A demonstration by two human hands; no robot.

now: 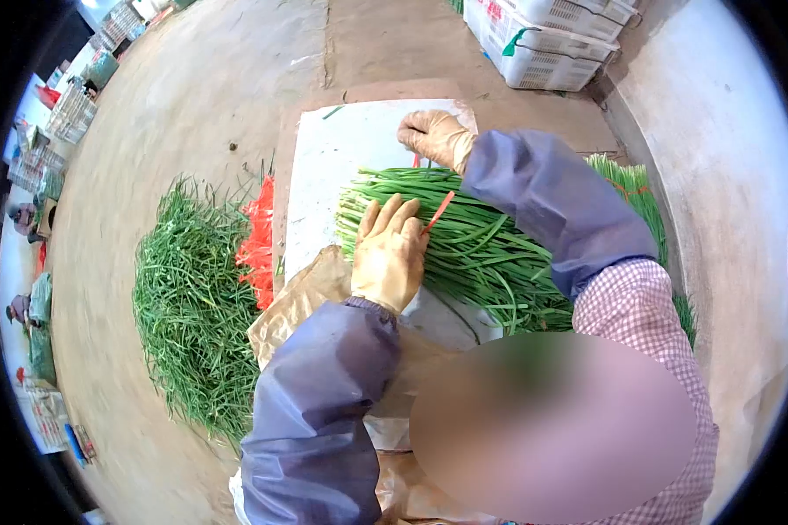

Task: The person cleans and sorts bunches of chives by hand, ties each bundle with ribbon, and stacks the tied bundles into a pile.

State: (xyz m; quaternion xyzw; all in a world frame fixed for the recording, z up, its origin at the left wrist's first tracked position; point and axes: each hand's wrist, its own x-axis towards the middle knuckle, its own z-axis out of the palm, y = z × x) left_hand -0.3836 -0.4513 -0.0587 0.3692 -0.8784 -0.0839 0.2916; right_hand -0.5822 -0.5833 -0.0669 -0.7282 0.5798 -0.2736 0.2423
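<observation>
A thick bunch of long green chives (490,249) lies across a white board (328,144), pale cut ends to the left. My left hand (385,254), in a tan glove, rests flat on the bunch near those ends with its fingers stretched out. Beside its fingertips, one end of a red tie strip (439,213) sticks up from the stalks. Just past the far side of the bunch is my gloved right hand (438,140), fingers pinched together on another red piece of the strip. The strip's course under the bunch is hidden.
Loose green leaves (197,306) are heaped on the floor at left, next to a pile of red strips (258,245). Tied chive bunches (626,188) stand along the right wall. White plastic crates (552,52) are stacked behind. People and more crates appear at far left.
</observation>
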